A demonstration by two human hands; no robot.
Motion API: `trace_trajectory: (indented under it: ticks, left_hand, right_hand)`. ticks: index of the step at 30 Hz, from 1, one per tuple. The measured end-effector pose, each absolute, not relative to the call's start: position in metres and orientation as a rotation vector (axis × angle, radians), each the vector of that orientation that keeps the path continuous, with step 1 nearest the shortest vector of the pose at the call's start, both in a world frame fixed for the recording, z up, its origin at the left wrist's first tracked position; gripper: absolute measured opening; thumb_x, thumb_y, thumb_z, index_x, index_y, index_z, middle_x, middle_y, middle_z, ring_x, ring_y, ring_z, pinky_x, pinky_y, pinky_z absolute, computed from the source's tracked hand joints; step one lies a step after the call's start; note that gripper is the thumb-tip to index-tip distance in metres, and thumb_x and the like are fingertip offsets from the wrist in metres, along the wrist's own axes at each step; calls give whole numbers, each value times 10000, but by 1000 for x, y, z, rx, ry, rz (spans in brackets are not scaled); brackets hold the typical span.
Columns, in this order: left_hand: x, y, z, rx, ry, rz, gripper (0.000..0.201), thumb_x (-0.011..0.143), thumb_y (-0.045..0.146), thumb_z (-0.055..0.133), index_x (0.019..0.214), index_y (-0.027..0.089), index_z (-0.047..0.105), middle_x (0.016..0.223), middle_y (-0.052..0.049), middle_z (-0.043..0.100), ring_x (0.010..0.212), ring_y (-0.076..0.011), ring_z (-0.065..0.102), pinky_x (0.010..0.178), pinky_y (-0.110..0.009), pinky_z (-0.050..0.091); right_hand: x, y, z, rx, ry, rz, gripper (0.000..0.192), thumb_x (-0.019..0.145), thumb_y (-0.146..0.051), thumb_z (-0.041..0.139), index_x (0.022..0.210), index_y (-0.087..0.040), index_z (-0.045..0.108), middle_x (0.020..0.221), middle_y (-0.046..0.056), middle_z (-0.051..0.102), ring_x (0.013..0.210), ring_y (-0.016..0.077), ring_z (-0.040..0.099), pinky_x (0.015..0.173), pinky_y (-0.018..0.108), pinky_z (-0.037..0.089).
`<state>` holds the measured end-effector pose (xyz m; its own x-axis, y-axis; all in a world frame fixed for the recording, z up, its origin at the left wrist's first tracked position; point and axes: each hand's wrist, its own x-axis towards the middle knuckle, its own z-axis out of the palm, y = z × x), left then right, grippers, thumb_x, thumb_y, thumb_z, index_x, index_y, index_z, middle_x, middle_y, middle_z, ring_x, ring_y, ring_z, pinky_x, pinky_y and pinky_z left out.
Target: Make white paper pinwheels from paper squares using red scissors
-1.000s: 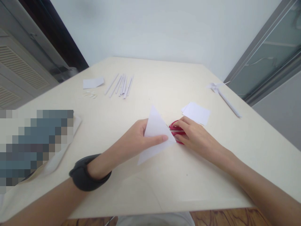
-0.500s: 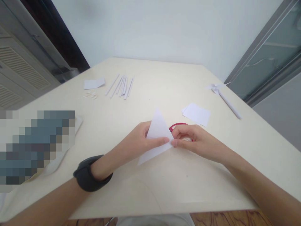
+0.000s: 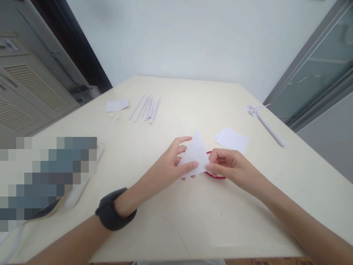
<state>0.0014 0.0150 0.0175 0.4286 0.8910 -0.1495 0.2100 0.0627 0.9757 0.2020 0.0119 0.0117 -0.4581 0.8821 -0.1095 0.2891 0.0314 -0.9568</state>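
A folded white sheet of paper [image 3: 196,152], triangular in outline, is held up between both hands above the table. My left hand [image 3: 180,162] grips it from the left, thumb flat on the front face and fingers behind. At its right corner, my right hand [image 3: 224,162] pinches the paper between thumb and fingertips. Beneath the right hand lies a red-handled tool [image 3: 216,176], mostly hidden; its loops look like scissors handles. A black band with a watch-like body [image 3: 114,209] sits on my left wrist.
Loose white paper sheets [image 3: 233,140] lie beyond my right hand. A paper pinwheel on a rolled stick [image 3: 268,127] rests at the right. Several paper tubes [image 3: 149,108], folded paper [image 3: 117,105] and small pale pieces [image 3: 113,118] lie far left. A blurred-out object [image 3: 55,176] occupies the near left.
The paper has turned in my hands and its lower left corner no longer sticks out below the left thumb. My left fingers have spread behind it. The view has tilted slightly up.
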Motion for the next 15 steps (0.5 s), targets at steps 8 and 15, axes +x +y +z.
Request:
trace_trajectory:
  ticks: [8, 15]
  left_hand:
    - [5, 16, 7, 1571, 1126, 707, 925, 613, 295, 757, 1377, 283, 235, 1233, -107, 512, 770, -188, 601, 632, -316, 516]
    - [-1, 19, 4, 1683, 1032, 647, 762, 764, 292, 636, 1394, 282, 208, 1360, -115, 406, 1055, -243, 552, 837, -372, 489]
  right_hand:
    - [198, 6, 20, -1341, -1819, 1148, 226, 838, -343, 542, 681, -186, 504, 713, -12, 553, 631, 110, 493, 554, 229, 352]
    - [200, 12, 11, -1305, -1881, 984, 241, 833, -344, 542, 660, -179, 507, 680, -18, 559, 591, 102, 500, 547, 226, 364]
